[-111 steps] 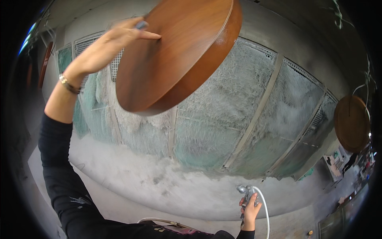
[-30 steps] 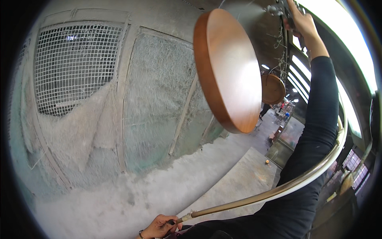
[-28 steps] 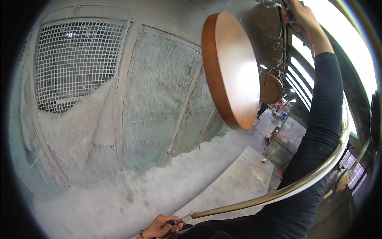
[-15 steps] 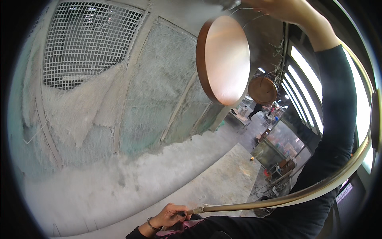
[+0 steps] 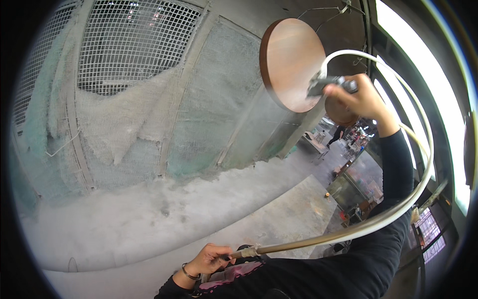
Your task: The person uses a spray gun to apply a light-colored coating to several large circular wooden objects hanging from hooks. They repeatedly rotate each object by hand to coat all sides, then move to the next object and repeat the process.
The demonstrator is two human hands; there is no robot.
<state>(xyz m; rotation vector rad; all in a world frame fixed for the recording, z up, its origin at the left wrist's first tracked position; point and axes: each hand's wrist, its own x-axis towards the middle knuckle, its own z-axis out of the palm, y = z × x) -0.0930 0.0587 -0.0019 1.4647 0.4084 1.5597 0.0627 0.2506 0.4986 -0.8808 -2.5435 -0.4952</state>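
**Spray Gun Raised to Hanging Wooden Disc**

Right hand (image 5: 362, 99) raised to upper right, fingers clamped around grey spray gun (image 5: 326, 84); nozzle pointed left, just beside face of round brown wooden disc (image 5: 292, 70); touching or apart cannot be told. Disc hung by wires from overhead rail, tilted, face turned toward gun; second, smaller brown disc (image 5: 342, 112) partly hidden behind right hand. Pale hose (image 5: 416, 164) looped from gun over right forearm, curved down along black sleeve, run across lower frame to left hand (image 5: 211, 259).

Left hand low at bottom centre, fingers closed on hose near metal fitting (image 5: 249, 252); bracelet (image 5: 188, 273) at wrist; pink cloth (image 5: 234, 271) just beneath.

Behind disc: booth wall with dust-coated filter mats (image 5: 149, 129); white wire grille (image 5: 129, 45) at upper left; heavy grey overspray on ledge (image 5: 149, 224) below; bright windows (image 5: 423, 89) along right edge; workshop floor visible far behind.
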